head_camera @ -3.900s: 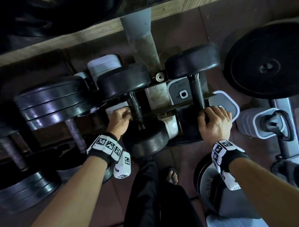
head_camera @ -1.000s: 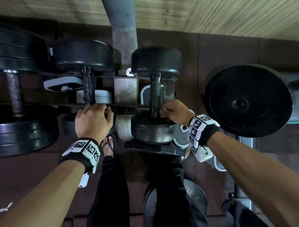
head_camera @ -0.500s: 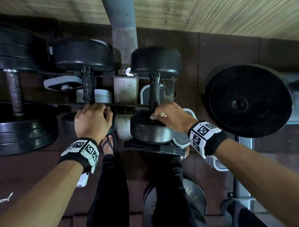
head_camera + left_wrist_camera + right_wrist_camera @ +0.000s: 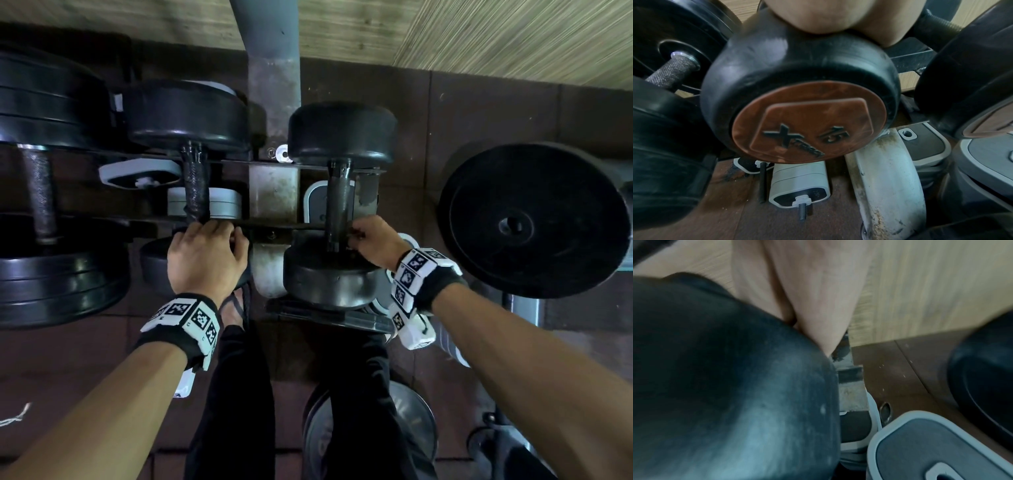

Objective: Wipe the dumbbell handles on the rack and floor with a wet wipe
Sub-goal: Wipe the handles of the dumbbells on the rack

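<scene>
Two black round-headed dumbbells lie across the rack. My left hand (image 4: 205,257) curls over the near end of the left dumbbell's handle (image 4: 196,192); its palm (image 4: 828,14) sits above the near head marked 15 (image 4: 807,123). My right hand (image 4: 375,243) is at the right side of the right dumbbell's handle (image 4: 337,205), fingers curled against its near end just above the near head (image 4: 329,281). That head (image 4: 725,386) fills the blurred right wrist view below the right hand (image 4: 807,288). No wet wipe shows in any view.
A large black plate (image 4: 534,219) leans at the right. A plate-loaded dumbbell (image 4: 41,192) lies at the left. The grey rack post (image 4: 274,85) stands between the two dumbbells. Grey adjustable dumbbells (image 4: 205,205) lie beneath the rack. My legs (image 4: 239,394) stand close to it.
In the last half second my right hand slid off the top of the right handle's near end to its right side. My left hand has stayed in place.
</scene>
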